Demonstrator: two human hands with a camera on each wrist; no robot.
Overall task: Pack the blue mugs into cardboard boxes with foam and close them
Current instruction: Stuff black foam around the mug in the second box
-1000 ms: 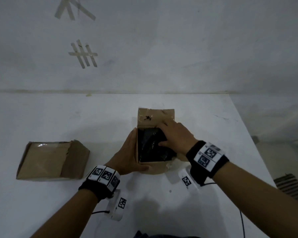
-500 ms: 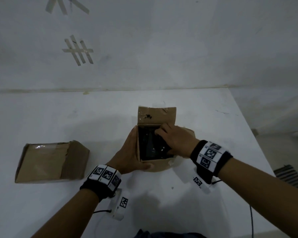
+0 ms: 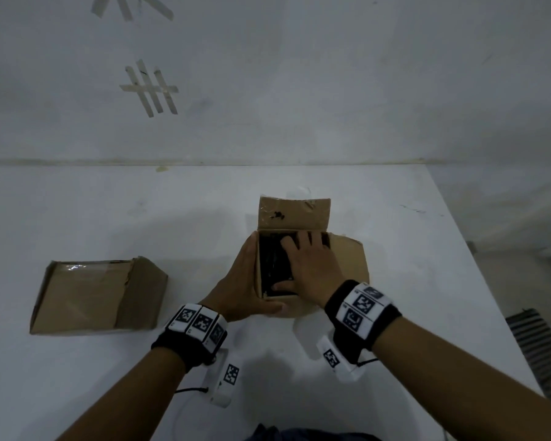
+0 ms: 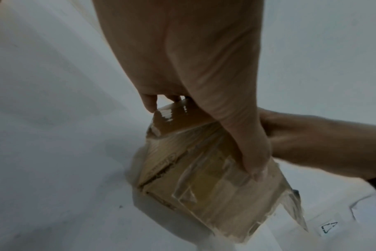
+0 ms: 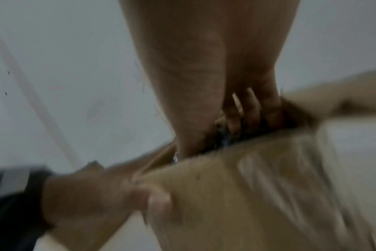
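An open cardboard box (image 3: pixel 347 262) stands mid-table with its back flap up and its right flap folded out. Black foam (image 3: pixel 272 265) fills its opening; no mug shows. My left hand (image 3: pixel 242 288) grips the box's left wall, thumb along the front. My right hand (image 3: pixel 309 265) lies flat on the foam, fingers straight and spread. The left wrist view shows the left hand (image 4: pixel 193 68) clasping the taped box (image 4: pixel 204 186). In the blurred right wrist view, the right hand's fingers (image 5: pixel 251 112) press into the dark foam (image 5: pixel 243 135) behind the box wall (image 5: pixel 247 195).
A second cardboard box (image 3: pixel 99 294), closed and taped, lies on the white table (image 3: pixel 411 249) to the left. The table's right edge runs close by, with a striped object (image 3: pixel 541 348) on the floor beyond. A wall with tape strips (image 3: pixel 150 89) backs the table.
My right hand has slid from the foam's near right corner to lie flat over it, fingers stretched toward the back flap. The left hand keeps its hold on the box.
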